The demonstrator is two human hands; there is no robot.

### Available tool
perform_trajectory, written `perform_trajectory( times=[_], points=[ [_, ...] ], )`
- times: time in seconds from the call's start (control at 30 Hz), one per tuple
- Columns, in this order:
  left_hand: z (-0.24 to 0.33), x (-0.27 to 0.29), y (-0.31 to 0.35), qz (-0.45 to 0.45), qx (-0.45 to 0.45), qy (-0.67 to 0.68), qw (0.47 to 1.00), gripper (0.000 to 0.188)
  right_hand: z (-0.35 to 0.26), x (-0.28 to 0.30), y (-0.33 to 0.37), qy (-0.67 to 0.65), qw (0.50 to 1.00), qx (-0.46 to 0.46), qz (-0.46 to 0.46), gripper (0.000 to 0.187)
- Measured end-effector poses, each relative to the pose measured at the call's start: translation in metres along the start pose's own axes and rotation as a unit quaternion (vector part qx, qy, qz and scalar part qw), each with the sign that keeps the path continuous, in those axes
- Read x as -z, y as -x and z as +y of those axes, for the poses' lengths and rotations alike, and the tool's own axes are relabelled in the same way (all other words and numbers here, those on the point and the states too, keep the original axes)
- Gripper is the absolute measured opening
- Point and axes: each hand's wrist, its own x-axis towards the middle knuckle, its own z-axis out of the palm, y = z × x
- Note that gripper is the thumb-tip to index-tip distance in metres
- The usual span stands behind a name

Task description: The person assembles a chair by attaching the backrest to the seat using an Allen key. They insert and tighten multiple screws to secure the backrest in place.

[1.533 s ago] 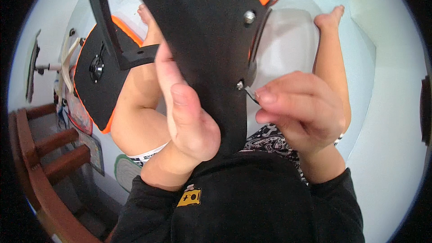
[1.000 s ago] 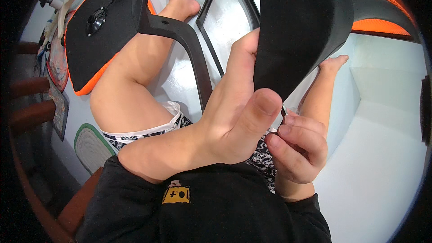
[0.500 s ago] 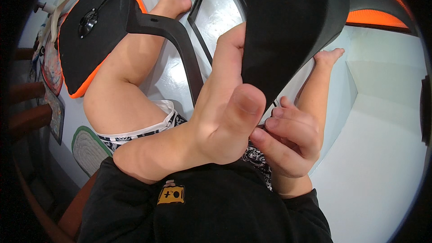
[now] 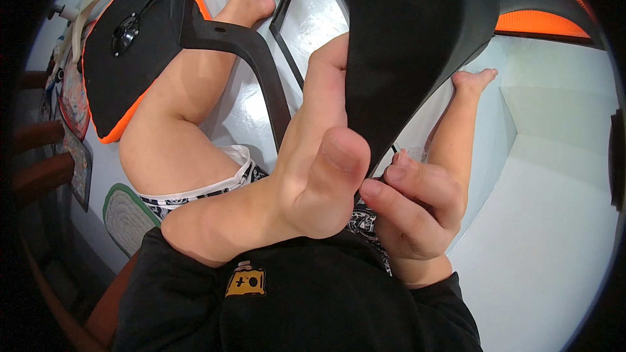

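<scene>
A broad black chair part (image 4: 417, 19) with a smooth face narrows toward me as it rises out of view at the top. My left hand (image 4: 319, 156) grips its left edge, thumb on the near side and the fingers partly hidden behind it. Close to its lower tip, my right hand (image 4: 420, 205) has its thumb and fingers pinched together. A wisp of clear film (image 4: 417, 155) shows by the right fingertips; what they hold I cannot make out. To the left, an angular black armrest frame (image 4: 261, 58) crosses over my leg.
A black seat cushion (image 4: 111, 91) with orange edging lies at the left, a black knob-like piece (image 4: 127, 32) on it. Orange mesh (image 4: 541, 24) shows at the upper right. A grey mat (image 4: 127, 218) with green trim lies by my left knee. My bare legs spread either side.
The black chair part and my left hand have shifted slightly left. My right fingers have moved a little, and a bit of clear film now shows beside them.
</scene>
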Motion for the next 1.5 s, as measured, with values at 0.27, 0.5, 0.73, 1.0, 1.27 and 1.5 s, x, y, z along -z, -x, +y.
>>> perform_trajectory(
  times=[0.27, 0.5, 0.73, 1.0, 1.27, 1.5],
  points=[
    [-0.001, -0.005, -0.002, 0.027, -0.023, 0.025, 0.999, 0.098, -0.004, 0.006, 0.001, -0.046, 0.996, -0.073, -0.002, 0.017],
    [-0.006, 0.001, -0.005, -0.016, -0.13, 0.063, 0.989, 0.053, 0.008, 0.001, -0.003, -0.348, 0.857, -0.35, 0.145, 0.013],
    [-0.004, -0.001, -0.004, 0.012, -0.105, 0.063, 0.992, 0.051, 0.02, -0.008, 0.005, -0.489, 0.732, -0.443, 0.17, 0.004],
    [-0.008, 0.004, -0.004, 0.028, -0.131, -0.044, 0.99, 0.054, 0.02, -0.031, 0.046, -0.284, 0.894, -0.334, 0.093, 0.004],
    [-0.005, 0.003, -0.003, 0.002, -0.09, 0.025, 0.996, 0.057, 0.027, -0.031, 0.046, -0.249, 0.933, -0.252, 0.065, 0.012],
    [0.001, -0.005, 0.001, 0.041, -0.042, 0.038, 0.998, 0.057, 0.038, -0.023, 0.044, -0.201, 0.957, -0.198, 0.062, 0.014]
  ],
)
